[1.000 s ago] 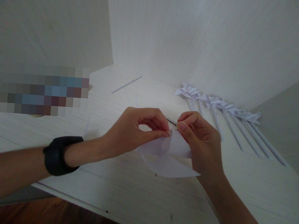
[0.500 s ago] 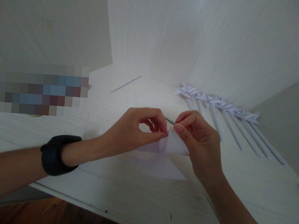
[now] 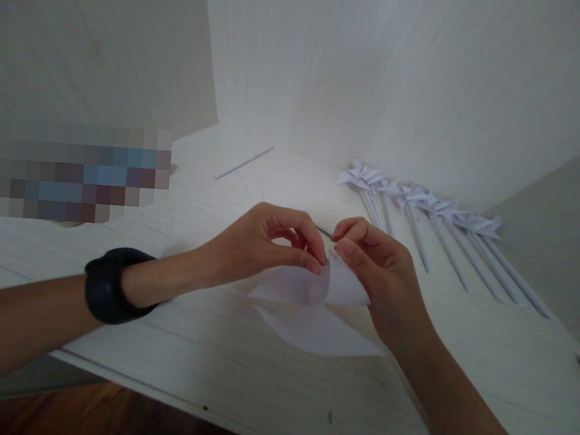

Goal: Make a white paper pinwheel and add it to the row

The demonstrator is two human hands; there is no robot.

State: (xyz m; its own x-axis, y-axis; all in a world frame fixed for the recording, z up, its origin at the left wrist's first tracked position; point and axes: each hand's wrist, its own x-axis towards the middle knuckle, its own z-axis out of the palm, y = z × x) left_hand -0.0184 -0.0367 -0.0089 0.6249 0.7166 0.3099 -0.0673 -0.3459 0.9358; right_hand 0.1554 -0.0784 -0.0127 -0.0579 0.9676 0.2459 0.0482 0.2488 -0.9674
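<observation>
Left hand (image 3: 263, 245) and right hand (image 3: 378, 270) both pinching the folded flaps of my white paper (image 3: 313, 308) together at its middle, just above the table (image 3: 211, 344), so I judge I'm mid-assembly of a pinwheel head; next needs the pin (image 3: 325, 231) pushed through while flaps stay gathered.

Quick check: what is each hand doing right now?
Left hand: grip closed, pinching the folded white paper.
Right hand: grip closed, pinching the same paper at its top.
</observation>
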